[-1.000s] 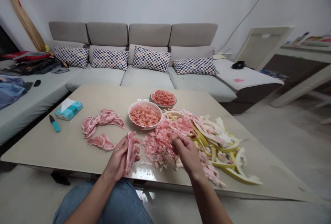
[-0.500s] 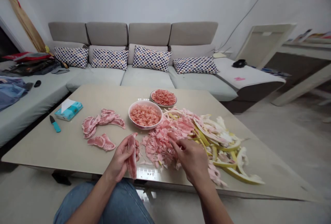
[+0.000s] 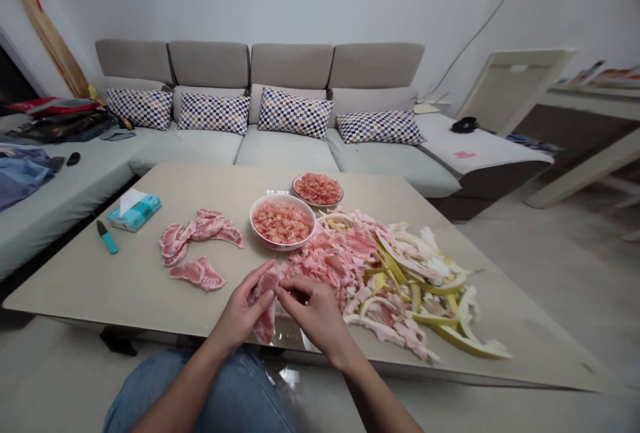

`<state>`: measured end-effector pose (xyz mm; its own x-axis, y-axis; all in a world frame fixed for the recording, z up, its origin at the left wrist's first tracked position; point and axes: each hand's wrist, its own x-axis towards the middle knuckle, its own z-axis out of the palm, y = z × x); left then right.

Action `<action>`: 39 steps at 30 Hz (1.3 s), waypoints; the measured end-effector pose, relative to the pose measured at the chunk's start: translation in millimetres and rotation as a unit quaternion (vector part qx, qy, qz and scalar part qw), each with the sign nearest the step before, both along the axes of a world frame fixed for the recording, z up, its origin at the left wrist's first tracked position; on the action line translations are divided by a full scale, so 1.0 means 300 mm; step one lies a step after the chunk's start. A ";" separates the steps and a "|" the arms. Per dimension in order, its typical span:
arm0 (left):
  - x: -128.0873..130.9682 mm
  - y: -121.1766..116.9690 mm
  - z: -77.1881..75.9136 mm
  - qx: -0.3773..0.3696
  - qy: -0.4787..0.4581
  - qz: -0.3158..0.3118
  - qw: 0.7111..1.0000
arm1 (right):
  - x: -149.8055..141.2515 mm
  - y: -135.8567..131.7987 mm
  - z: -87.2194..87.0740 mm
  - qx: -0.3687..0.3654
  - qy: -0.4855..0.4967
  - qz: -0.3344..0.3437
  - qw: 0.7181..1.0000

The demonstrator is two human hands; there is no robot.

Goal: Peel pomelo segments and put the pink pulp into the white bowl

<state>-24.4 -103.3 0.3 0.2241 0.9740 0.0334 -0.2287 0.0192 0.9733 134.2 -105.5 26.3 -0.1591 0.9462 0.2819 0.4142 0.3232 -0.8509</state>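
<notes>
Held in my left hand [image 3: 239,309] is a pink pomelo segment [image 3: 267,326], hanging over the table's near edge. My right hand [image 3: 316,313] meets it, thumb and forefinger pinched at the segment's upper right side; its other fingers are curled. More unpeeled pomelo segments [image 3: 175,241] lie on the table to the left. Beyond my hands stands a white bowl [image 3: 255,236] of peeled pomelo flesh [image 3: 281,221]. A plate of flesh [image 3: 319,187] sits behind it. To the right of the bowl spreads a heap of pink membrane scraps [image 3: 333,256].
Yellow-green rind pieces [image 3: 465,338] pile up at the right of the table [image 3: 210,183]. On the left lie a small knife with a turquoise handle [image 3: 110,242] and a blue tissue pack [image 3: 143,213]. A sofa [image 3: 285,149] with patterned cushions [image 3: 295,113] stands behind.
My right hand has moved left from the membrane heap to the pomelo segment in my left hand. My left hand keeps its hold in nearly the same place.
</notes>
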 end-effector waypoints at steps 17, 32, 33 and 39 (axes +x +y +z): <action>-0.006 0.000 -0.029 0.141 0.180 0.000 0.974 | -0.017 0.018 -0.030 -0.089 0.053 -0.050 0.993; -0.027 0.001 0.003 -0.063 -0.101 -0.085 0.989 | -0.005 0.051 -0.041 -0.226 0.216 0.029 0.950; -0.025 0.001 0.002 -0.088 -0.132 -0.098 0.982 | -0.005 0.048 -0.042 -0.232 0.225 0.033 0.946; -0.022 -0.003 -0.003 -0.178 -0.214 -0.166 0.946 | 0.009 0.025 -0.036 -0.243 0.247 0.038 0.937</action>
